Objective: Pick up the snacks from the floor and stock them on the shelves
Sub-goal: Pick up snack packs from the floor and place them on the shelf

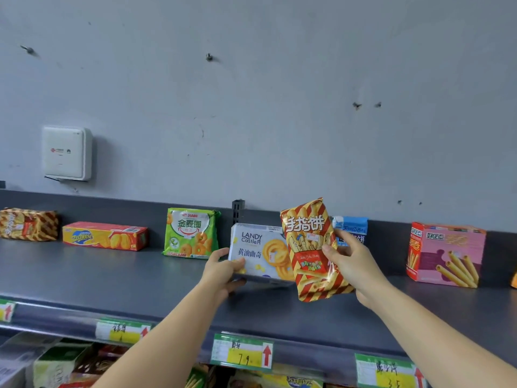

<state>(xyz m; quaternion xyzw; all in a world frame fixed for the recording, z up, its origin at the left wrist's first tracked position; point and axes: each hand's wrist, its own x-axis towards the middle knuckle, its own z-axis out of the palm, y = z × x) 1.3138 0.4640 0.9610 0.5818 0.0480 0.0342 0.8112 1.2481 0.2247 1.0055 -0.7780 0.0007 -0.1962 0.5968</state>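
1. The top shelf [84, 275] is a long dark deck running from 9 to 3 o'clock and holds a sparse row of snacks standing along the back: a striped bag [28, 224], a red box [105, 236], a green bag [191, 233], a blue pack [351, 228] and a pink box [446, 253].
2. The cookie box [257, 252] sits tilted above the deck, long axis left to right, with open shelf under it and behind it toward 12 o'clock.
3. The finger-biscuit bag [310, 247] stands upright, long axis running 12 to 6, overlapping the box's right end.
4. The left hand [221, 273] has its fingers closed on the box's lower left corner, thumb on the face.
5. The right hand [352, 264] grips the bag from its 3 o'clock side, fingers wrapped behind; it is the nearer hand to the free gap left of the blue pack, I judge.
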